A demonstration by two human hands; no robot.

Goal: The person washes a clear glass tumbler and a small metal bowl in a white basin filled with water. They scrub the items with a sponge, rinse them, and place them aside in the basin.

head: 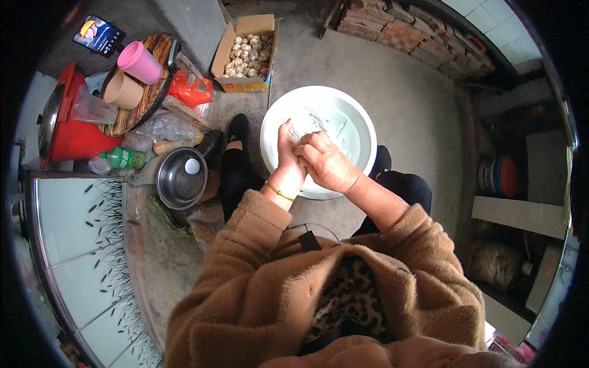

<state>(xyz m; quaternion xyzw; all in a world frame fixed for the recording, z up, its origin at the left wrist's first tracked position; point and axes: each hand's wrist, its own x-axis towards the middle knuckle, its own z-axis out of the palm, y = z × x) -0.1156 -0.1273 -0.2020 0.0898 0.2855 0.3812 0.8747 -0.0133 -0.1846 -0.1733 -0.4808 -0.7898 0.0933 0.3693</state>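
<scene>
A white basin (pixel 368 138) holding clear water stands on the floor between my feet. Over its near side my two hands are together. My left hand (pixel 288 161), with a yellow bracelet at the wrist, has its thumb pointing up and away from me. My right hand (pixel 327 162) is curled with its fingers against the left palm. Crumpled clear plastic (pixel 314 120) shows just beyond the fingers and seems to be gripped between the hands; the grip itself is mostly hidden. Whatever else lies between the palms cannot be made out.
A cardboard box (pixel 221 50) of garlic bulbs stands beyond the basin. At left are a metal bowl (pixel 161 184), a green bottle (pixel 118 157), a red plastic bag (pixel 187 89), a pink cup (pixel 140 63) on a round wooden stool (pixel 149 99), and a red tub (pixel 87 142). Bricks (pixel 400 32) are stacked at upper right.
</scene>
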